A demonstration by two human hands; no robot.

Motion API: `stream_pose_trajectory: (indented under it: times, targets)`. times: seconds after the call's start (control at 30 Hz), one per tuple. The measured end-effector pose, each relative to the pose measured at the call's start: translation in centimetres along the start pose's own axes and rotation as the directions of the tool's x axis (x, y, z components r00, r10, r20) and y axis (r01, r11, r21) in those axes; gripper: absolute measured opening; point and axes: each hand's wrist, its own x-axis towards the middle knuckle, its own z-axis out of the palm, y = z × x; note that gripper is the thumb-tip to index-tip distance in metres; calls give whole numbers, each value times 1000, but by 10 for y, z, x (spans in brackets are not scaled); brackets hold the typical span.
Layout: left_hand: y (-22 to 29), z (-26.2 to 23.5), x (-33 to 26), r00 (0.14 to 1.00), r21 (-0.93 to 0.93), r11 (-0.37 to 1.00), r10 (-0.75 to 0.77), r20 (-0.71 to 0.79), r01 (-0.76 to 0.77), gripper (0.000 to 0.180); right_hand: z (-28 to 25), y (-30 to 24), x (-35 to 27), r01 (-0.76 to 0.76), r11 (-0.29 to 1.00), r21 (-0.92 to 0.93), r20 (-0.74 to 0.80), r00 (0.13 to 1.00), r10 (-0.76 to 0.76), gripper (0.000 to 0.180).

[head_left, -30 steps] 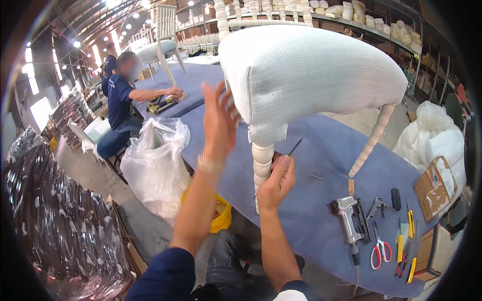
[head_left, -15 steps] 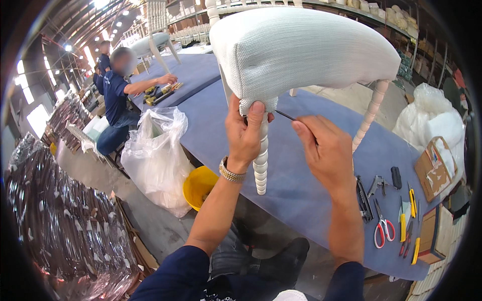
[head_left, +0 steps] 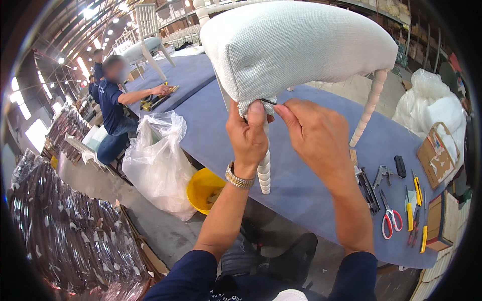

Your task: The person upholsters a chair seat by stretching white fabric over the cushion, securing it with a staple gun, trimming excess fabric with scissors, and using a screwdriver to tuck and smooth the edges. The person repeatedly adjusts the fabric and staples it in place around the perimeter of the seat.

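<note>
A chair with a pale, woven-cloth padded seat (head_left: 306, 45) and cream turned legs stands on the blue-covered table (head_left: 306, 193). My left hand (head_left: 247, 134) is closed at the seat's near corner, thumb pressing a loose flap of cloth (head_left: 242, 107) beside the top of the near leg (head_left: 264, 175). Between the thumb and fingers of my right hand (head_left: 319, 131) is a thin dark rod-like tool (head_left: 269, 102). It points left onto the cloth just above my left thumb; its tip and handle cannot be made out clearly.
Red-handled scissors (head_left: 391, 220), a black staple gun (head_left: 368, 190), yellow cutters (head_left: 417, 190) and other hand tools lie at right, near a cardboard box (head_left: 438, 153). Left of the table are a yellow bucket (head_left: 202, 193) and a plastic bag (head_left: 155, 165). A co-worker (head_left: 111, 103) sits farther off.
My right hand has moved left and slightly up, bringing the tool from the flap's right edge onto the cloth by my left thumb. My left hand keeps its hold. The view has shifted slightly.
</note>
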Motion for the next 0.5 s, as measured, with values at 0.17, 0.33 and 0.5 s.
stream_pose_trajectory:
  times: [0.17, 0.33, 0.5]
  targets:
    - [0, -3, -2, 999, 16, 999, -34, 21, 34, 34, 25, 3, -9, -32, 991, 126, -125, 991, 48, 20]
    - [4, -2, -2, 997, -16, 997, -76, 0, 76, 29, 14, 6, 0, 12, 982, 188, -61, 998, 0, 14]
    - [-1, -5, 2, 1000, 120, 993, 6, -6, -5, 28, 51, 4, -4, 57, 978, 201, -297, 955, 6, 20]
